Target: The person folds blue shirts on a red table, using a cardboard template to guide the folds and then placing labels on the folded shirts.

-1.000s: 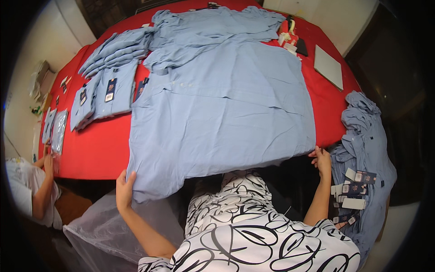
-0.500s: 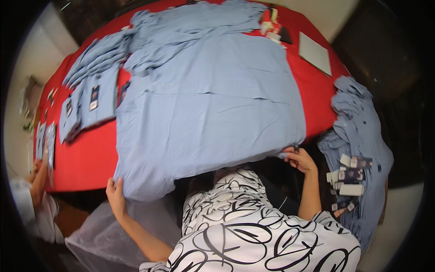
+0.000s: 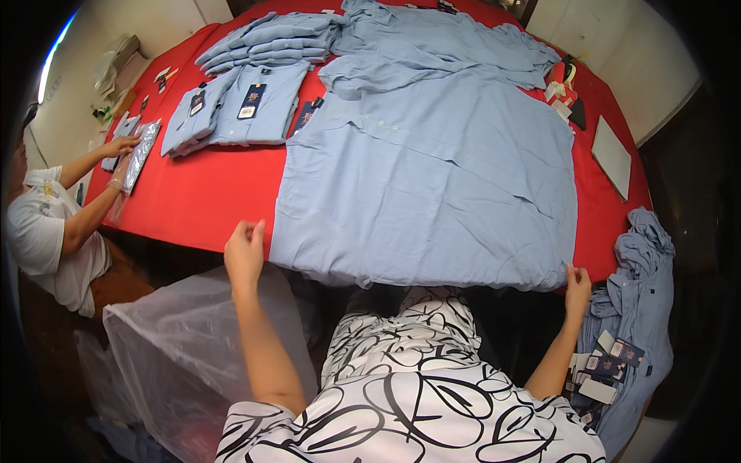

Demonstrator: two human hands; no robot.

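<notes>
A light blue shirt [image 3: 432, 193] lies spread flat on a red-covered table [image 3: 201, 197], its lower edge along the table's near side. At the shirt's near right corner, my right hand [image 3: 577, 287] pinches the cloth. My left hand [image 3: 245, 251] is just beside the shirt's near left edge, its fingers bent with a small gap between the tips; nothing shows in them. More blue shirts [image 3: 440, 46] lie rumpled at the far side, meeting this shirt's top.
Folded shirts with dark tags [image 3: 247, 116] and a folded stack [image 3: 270, 38] lie left. A co-worker [image 3: 58, 231] handles a plastic-wrapped packet [image 3: 140, 158]. A white board [image 3: 611, 158] lies right. Tagged shirts [image 3: 637, 309] hang beside my right arm; a clear plastic bag [image 3: 193, 339] is below left.
The shirt's near edge now lies flatter along the table. My left hand has come off its left corner and moved up. The view has turned left, showing more of the co-worker.
</notes>
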